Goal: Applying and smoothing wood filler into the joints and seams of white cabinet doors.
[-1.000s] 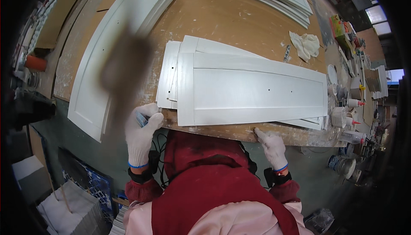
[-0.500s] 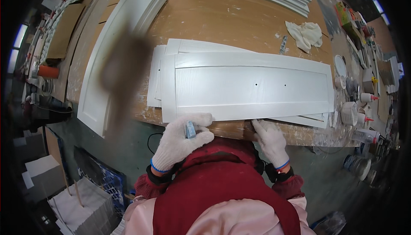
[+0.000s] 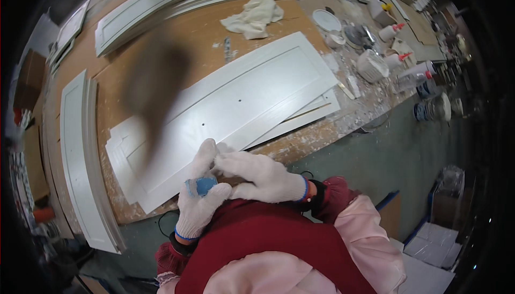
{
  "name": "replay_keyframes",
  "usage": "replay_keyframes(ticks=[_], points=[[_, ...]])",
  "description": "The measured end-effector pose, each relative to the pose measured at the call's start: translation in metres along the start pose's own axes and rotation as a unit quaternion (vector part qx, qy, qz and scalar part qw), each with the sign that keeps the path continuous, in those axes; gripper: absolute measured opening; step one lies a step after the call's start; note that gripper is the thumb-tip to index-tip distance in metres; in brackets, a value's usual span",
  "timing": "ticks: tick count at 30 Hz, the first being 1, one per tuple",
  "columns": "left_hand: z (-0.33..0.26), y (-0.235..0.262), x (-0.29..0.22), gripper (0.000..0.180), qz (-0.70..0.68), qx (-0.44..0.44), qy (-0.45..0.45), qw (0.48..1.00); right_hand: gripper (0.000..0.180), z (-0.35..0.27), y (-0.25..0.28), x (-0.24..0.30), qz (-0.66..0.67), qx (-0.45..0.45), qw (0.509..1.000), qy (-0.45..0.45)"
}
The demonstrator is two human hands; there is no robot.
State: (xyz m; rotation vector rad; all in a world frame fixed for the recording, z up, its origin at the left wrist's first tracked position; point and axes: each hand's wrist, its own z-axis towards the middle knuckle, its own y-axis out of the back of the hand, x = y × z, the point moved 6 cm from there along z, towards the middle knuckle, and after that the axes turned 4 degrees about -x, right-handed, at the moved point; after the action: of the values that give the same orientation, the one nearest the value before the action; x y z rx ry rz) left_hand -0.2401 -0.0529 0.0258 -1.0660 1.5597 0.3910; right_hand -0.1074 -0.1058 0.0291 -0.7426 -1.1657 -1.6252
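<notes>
My left hand [image 3: 199, 208], in a white knitted glove, is closed around a small blue block [image 3: 203, 186] between thumb and fingers. What kind of block it is, I cannot make out. Its fingertips are by the near edge of a white panelled door [image 3: 230, 106], which has two small holes and rests at a slant on other white panels. My right hand [image 3: 265, 179], gloved too, reaches across with fingers outstretched, and its fingertips meet the left hand's fingers. A gap shows between its thumb and fingers, with nothing visible held there.
More white panels are stacked at the left [image 3: 80, 160] and the far side [image 3: 161, 4] of the brown-covered table [image 3: 204, 74]. A crumpled cloth [image 3: 255, 18] lies behind the door. Red-tipped bottles [image 3: 390, 31] and a white tub [image 3: 372, 64] stand at the right. A dark blur covers part of the view.
The view has swung to the right, so the door appears slanted. My right hand has left the door's near edge and come across to my left hand. The block stays in my left hand.
</notes>
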Motion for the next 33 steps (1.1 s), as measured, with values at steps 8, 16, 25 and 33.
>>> replay_keyframes(ticks=[8,16,25,33], points=[[0.034,-0.054,0.009,0.087,0.039,0.088,-0.034,0.995,0.06,-0.017,0.026,-0.011,-0.03,-0.08,0.996,-0.041],[0.046,-0.08,-0.003,0.071,0.532,0.092,-0.218,0.813,0.048,-0.084,0.124,-0.052,0.362,-0.294,0.866,-0.181],[0.063,-0.062,0.013,0.07,0.685,-0.11,-0.202,0.691,0.038,-0.191,0.301,-0.121,0.012,-0.503,0.799,-0.33],[0.065,-0.055,0.024,0.073,0.668,-0.104,-0.217,0.704,0.035,-0.134,0.352,-0.138,-0.355,-0.34,0.788,-0.371]])
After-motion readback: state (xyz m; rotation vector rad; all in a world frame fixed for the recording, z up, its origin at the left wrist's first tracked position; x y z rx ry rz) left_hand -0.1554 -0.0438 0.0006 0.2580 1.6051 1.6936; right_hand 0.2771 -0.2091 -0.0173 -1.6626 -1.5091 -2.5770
